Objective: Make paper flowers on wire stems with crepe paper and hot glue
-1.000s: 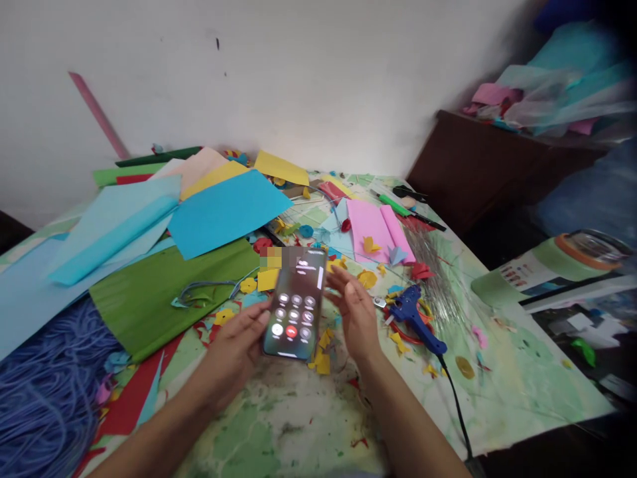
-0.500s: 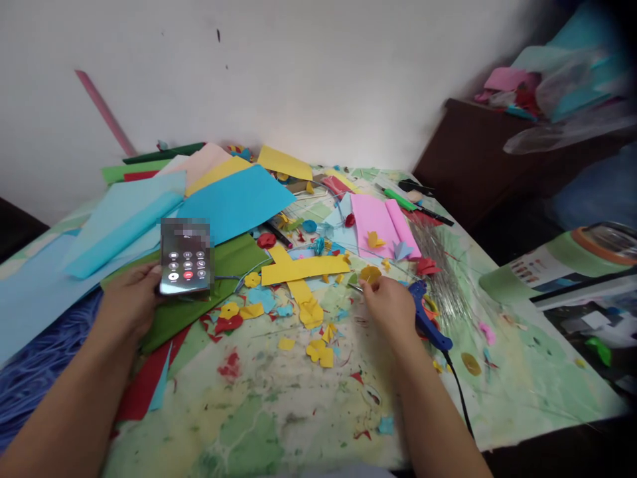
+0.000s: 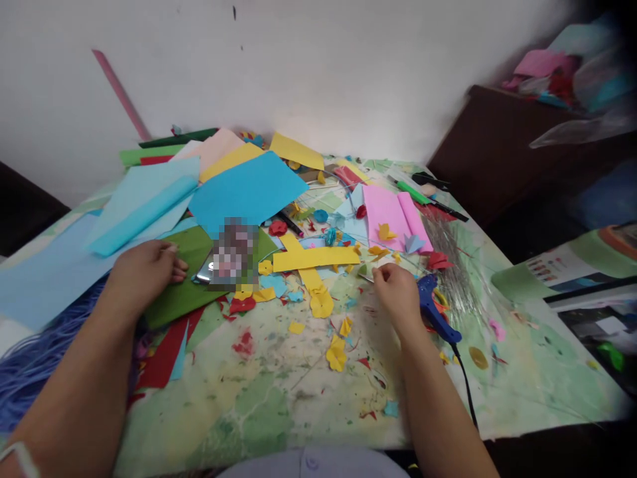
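Observation:
My left hand rests on a green sheet, fingers loosely bent and holding nothing. A phone lies on that sheet just right of its fingertips. My right hand is down on the table with thumb and fingers pinched together. A thin silvery tip pokes out on its left, and I cannot make out what it is. A blue glue gun lies against the right side of this hand. A yellow paper cross lies between the two hands.
Coloured paper sheets are piled at the back left, and pink paper at the back. Blue cord lies at the left edge. Paper scraps litter the table. The glue gun's black cable runs off the front edge. A dark cabinet stands at the right.
My left hand carried the phone from the centre to the left and laid it on the green sheet. My right hand dropped to the table beside the glue gun and pinched shut.

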A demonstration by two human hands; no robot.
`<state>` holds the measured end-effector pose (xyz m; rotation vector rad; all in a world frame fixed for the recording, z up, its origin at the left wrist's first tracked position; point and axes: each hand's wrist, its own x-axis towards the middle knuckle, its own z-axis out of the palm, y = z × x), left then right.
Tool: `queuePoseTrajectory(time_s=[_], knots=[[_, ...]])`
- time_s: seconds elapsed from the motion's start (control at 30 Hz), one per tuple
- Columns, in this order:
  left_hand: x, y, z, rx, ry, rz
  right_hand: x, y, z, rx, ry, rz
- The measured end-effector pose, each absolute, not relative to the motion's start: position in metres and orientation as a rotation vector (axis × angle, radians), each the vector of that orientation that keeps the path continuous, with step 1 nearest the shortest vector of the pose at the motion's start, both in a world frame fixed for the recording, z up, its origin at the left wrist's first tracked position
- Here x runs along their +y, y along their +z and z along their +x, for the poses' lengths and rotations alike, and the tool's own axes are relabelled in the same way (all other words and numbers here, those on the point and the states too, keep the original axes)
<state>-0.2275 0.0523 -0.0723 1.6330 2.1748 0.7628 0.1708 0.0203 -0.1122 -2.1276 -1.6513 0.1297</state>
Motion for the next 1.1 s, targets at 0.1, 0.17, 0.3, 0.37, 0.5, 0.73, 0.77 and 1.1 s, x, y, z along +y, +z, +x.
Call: queuePoseTrajectory(time_s=[0.1,0.17,0.3,0.37,0.5,0.73,0.77,1.1], knots=[[0.041,-0.056,-0.221,2.201,0.498,1.715,0.016,-0.105,0.173,-1.515,0.204,-1.843],[0.028,-0.048,-0.204,2.312,0.458,1.894,0.011,-0.099,0.173,-1.417,0.221,-1.687],[0.0,-0.056,-0.144,2.014,0.651,1.974,0.002,-0.088,0.168,-1.256,0.222,-1.471],[-0.013,-0.07,-0.112,1.649,0.737,2.065,-0.002,-0.084,0.165,-1.167,0.266,-1.383],[-0.029,-0.093,-0.072,1.247,0.711,1.964,-0.004,-0.081,0.163,-0.951,0.383,-1.161],[-0.033,-0.107,-0.06,1.299,0.886,1.991,-0.005,-0.08,0.168,-0.811,0.658,-0.955],[-0.032,-0.108,-0.06,1.33,0.913,1.964,-0.006,-0.078,0.168,-0.806,0.691,-0.936],[-0.024,-0.118,-0.061,1.136,0.612,2.039,-0.006,-0.076,0.171,-0.625,0.851,-0.862]])
